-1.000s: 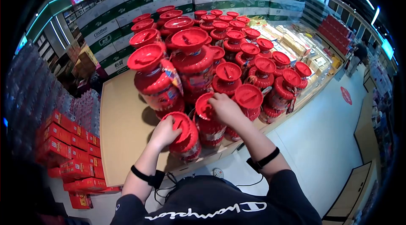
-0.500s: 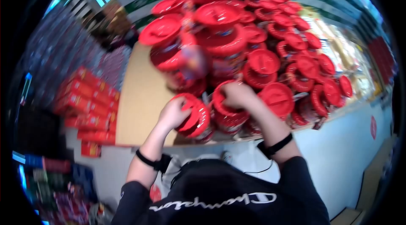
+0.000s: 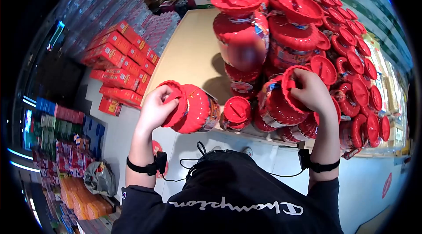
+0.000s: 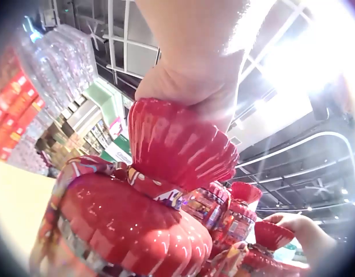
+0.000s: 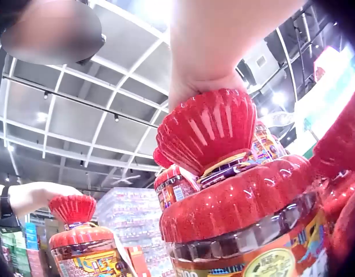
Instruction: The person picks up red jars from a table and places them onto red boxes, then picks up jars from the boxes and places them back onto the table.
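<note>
Head view: left hand point(image 3: 154, 110) fingers clamp the left jar point(image 3: 198, 110), overlapping the worktop point(image 3: 189, 42)'s near edge; right hand point(image 3: 313, 93) fingers clamp the right jar point(image 3: 276, 104), close against neighbours. Between them sits a middle jar point(image 3: 237, 111).

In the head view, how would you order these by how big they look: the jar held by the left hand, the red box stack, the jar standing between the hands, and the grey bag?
1. Red box stack
2. Jar held by the left hand
3. Jar between the hands and grey bag: too alike to rank
</note>
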`<control>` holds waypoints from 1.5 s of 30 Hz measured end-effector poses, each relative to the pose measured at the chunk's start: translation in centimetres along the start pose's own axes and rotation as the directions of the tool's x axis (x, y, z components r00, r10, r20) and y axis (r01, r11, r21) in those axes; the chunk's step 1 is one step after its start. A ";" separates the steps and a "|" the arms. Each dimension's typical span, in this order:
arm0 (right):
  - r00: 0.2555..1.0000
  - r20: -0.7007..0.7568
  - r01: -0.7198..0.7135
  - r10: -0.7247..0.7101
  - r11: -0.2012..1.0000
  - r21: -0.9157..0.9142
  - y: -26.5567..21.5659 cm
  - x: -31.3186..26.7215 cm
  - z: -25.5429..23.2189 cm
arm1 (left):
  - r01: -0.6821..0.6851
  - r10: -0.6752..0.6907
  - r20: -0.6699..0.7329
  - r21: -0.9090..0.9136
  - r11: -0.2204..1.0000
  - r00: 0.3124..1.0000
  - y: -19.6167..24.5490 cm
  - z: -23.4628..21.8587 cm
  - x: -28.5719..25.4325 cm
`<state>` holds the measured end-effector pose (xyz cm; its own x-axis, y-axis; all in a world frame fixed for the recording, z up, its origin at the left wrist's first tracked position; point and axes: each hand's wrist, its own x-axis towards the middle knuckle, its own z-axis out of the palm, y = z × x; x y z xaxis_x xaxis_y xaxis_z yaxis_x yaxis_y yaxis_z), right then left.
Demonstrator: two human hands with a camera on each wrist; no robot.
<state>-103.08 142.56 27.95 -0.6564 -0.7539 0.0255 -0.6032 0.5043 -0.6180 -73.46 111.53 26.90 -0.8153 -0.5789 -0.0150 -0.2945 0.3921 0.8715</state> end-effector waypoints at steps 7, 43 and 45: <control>0.991 -0.009 0.133 -0.133 0.988 0.078 -3.4 -0.4 2.7 | 0.158 -0.134 -0.200 0.109 0.981 0.971 -7.2 -6.1 -6.9; 0.539 0.702 0.526 -0.466 0.837 0.151 -59.8 17.0 64.2 | 0.790 -0.575 -0.616 0.131 0.599 0.539 -44.2 -49.6 -33.6; 0.504 0.699 0.563 -0.507 0.807 0.179 -62.2 19.3 67.1 | 0.811 -0.579 -0.634 0.137 0.569 0.513 -44.7 -52.9 -32.6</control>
<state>-47.76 68.39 14.14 0.2919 -0.9300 -0.2234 -0.7750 -0.0931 -0.6251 -7.31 75.06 14.42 0.0681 -0.9772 -0.2013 -0.8969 -0.1483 0.4167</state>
